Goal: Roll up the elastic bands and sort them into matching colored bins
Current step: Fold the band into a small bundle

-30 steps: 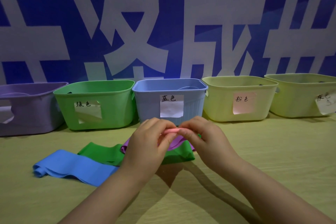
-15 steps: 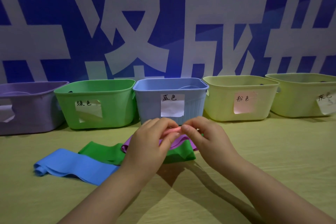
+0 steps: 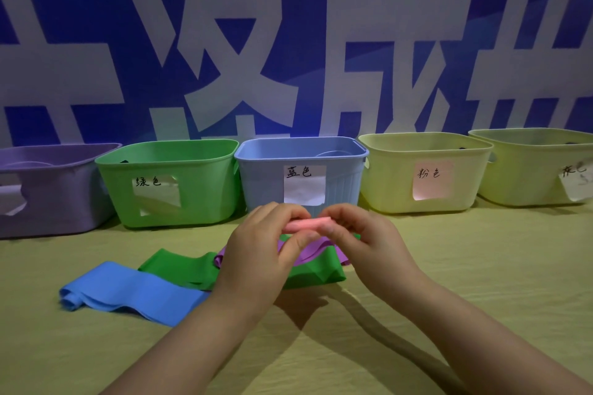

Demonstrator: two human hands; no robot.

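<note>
A pink elastic band point(image 3: 308, 223), rolled into a short tube, is pinched between my left hand point(image 3: 263, 253) and my right hand point(image 3: 362, 240) above the table, in front of the blue bin point(image 3: 301, 151). Under my hands lie a green band point(image 3: 179, 266) and a purple band point(image 3: 311, 253), partly hidden. A blue band point(image 3: 128, 292) lies flat to the left. The yellow bin with a pink label point(image 3: 426, 151) stands right of the blue bin.
Along the back stand a purple bin point(image 3: 54, 154), a green bin point(image 3: 167, 154) and a second yellow bin point(image 3: 539, 141) at far right. The yellow-green table point(image 3: 481, 266) stretches in front. A blue wall with large white characters rises behind the bins.
The pink roll shows more between my fingers now, and my hands have shifted slightly apart along it. The other bands have not moved.
</note>
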